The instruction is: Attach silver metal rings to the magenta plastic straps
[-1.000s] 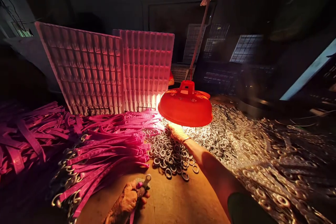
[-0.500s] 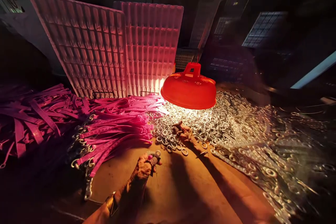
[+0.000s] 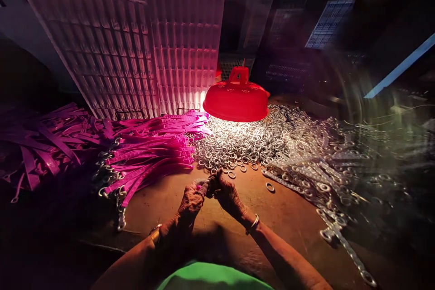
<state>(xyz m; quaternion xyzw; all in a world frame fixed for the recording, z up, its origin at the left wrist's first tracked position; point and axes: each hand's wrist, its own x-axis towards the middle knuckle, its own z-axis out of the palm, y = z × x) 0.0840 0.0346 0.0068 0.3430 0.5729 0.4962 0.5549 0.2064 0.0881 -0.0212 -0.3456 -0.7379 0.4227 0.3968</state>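
In front of me, my left hand [image 3: 190, 200] is closed, with a small pink piece [image 3: 199, 187] showing at its fingers. Something grey and rounded lies beside that piece; I cannot make out whether it is a ring or a covered fingertip. My right hand [image 3: 228, 195] meets the left, its fingers bent and pinched together; what they hold is hidden. Just beyond both hands spreads a heap of metal rings [image 3: 238, 145]. Left of it lies a bundle of pink straps [image 3: 152, 156] with metal rings and chain pieces at their near ends.
A red lamp shade [image 3: 236, 102] hangs low over the rings. Two ribbed translucent panels [image 3: 188, 50] stand behind the straps. More pink straps [image 3: 44, 145] are piled at the left. Ringed metal strips [image 3: 312, 172] lie at the right, and one loose ring [image 3: 270, 187] rests on the table [image 3: 258, 235].
My right hand has come back from the ring heap to my left hand, and their fingers now meet. A loose ring lies on the table to the right. The camera view has shifted.
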